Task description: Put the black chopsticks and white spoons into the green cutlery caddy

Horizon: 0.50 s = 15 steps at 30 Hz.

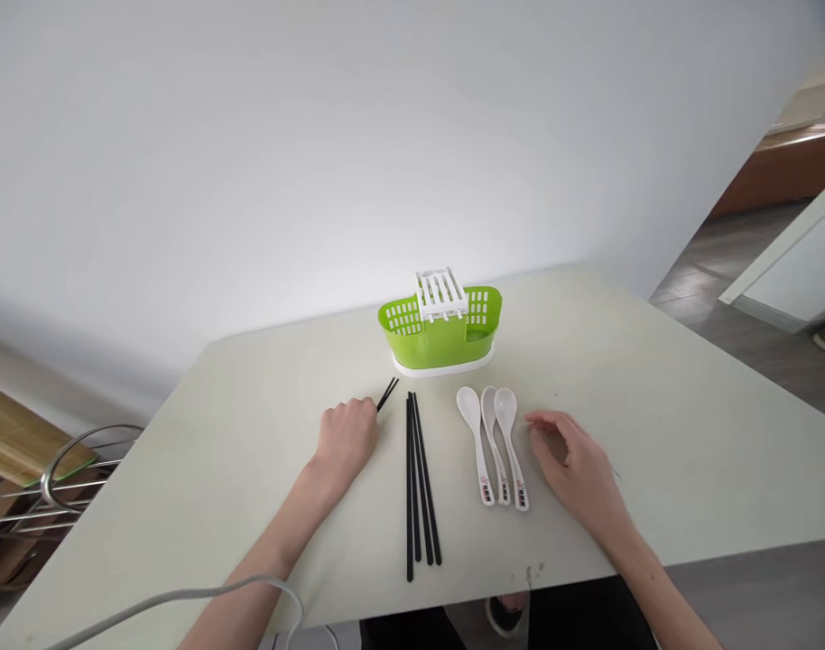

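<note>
My left hand [350, 438] is closed around a pair of black chopsticks [387, 394]; only their thin tips show beyond my fist. Just to its right, several more black chopsticks [419, 478] lie on the table in a loose bundle, thin ends away from me. Three white spoons [499, 447] lie side by side, bowls pointing away from me and printed handles towards me. To their right my right hand [579, 465] rests on the table, loosely curved, thumb apart from the fingers, holding nothing. Behind the spoons stands a green utensil basket [446, 343] with a white slotted rack [441, 293] on top.
The pale table [283, 379] backs onto a white wall [412, 144]. A grey cable [182, 594] passes over my left forearm. At the far left stands a metal wire rack [60, 496] with a wooden board [26, 433]. A shoe [505, 617] shows below the table's front edge.
</note>
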Each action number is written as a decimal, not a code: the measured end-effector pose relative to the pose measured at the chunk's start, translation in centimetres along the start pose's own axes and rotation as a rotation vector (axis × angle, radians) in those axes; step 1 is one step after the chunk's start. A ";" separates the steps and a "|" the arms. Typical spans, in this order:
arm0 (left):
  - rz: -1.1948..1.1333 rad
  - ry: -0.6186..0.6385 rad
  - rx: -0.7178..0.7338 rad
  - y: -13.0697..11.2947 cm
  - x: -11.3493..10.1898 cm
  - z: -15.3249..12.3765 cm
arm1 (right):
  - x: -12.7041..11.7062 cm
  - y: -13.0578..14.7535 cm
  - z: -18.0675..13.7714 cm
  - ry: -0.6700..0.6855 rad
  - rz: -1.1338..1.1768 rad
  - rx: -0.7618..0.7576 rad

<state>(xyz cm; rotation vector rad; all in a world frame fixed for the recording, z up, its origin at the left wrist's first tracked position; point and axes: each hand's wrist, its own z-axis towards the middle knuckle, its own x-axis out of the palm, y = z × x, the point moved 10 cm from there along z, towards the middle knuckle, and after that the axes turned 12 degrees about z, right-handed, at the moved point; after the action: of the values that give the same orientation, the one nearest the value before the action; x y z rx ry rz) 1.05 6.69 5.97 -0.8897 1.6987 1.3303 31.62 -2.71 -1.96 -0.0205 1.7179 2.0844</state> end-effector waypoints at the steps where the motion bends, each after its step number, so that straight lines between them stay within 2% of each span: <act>1: 0.003 -0.001 -0.006 0.3 -0.4 0.0 | -0.1 0.0 0.0 -0.012 0.001 0.003; 4: -0.133 -0.069 -0.030 1.5 -2.3 -0.1 | -0.6 0.0 0.0 -0.048 -0.001 0.013; 7: -0.543 -0.125 0.022 2.2 -4.1 -0.3 | -0.7 0.0 0.0 -0.059 0.016 0.017; 11: -1.159 -0.027 0.195 0.8 -5.7 -0.9 | -0.9 0.0 0.0 -0.078 0.041 0.014; 15: -1.539 0.021 0.241 -1.0 -6.5 -1.0 | -1.3 -0.1 -0.1 -0.105 0.070 0.015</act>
<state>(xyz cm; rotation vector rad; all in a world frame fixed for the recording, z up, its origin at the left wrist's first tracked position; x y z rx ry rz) 4.63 5.90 11.51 -1.5210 0.6605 0.0550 32.78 -3.19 -1.66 0.1526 1.6934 2.0833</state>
